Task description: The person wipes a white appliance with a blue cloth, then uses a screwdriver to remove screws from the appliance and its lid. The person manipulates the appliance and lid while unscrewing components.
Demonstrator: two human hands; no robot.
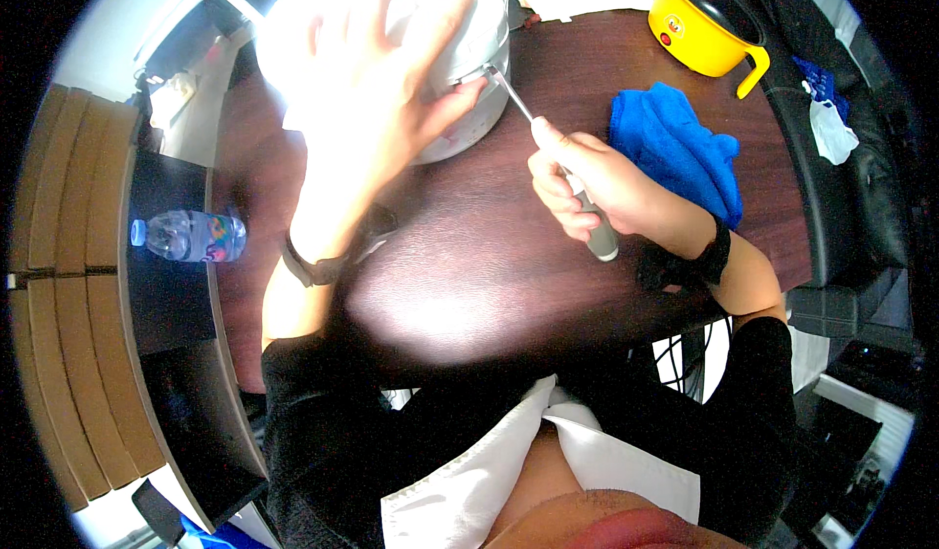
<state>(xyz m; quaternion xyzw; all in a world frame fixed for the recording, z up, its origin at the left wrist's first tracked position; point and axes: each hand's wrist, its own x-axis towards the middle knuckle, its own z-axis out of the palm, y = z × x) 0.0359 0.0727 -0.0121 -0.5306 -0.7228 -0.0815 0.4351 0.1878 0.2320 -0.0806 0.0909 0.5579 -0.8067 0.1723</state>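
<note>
My left hand (377, 80) lies spread over a white round appliance (468, 60) at the back of the dark wooden table (469, 256), gripping its side. My right hand (587, 182) is shut on a grey-handled screwdriver (587, 219). Its thin metal shaft points up and left, and the tip touches the appliance near a small metal bracket on its rim. Strong light washes out much of the appliance and my left hand.
A blue cloth (680, 148) lies just right of my right hand. A yellow pot with a handle (706, 23) stands at the back right. A plastic water bottle (186, 236) lies on a black shelf at the left. A black chair (851, 158) is at the right.
</note>
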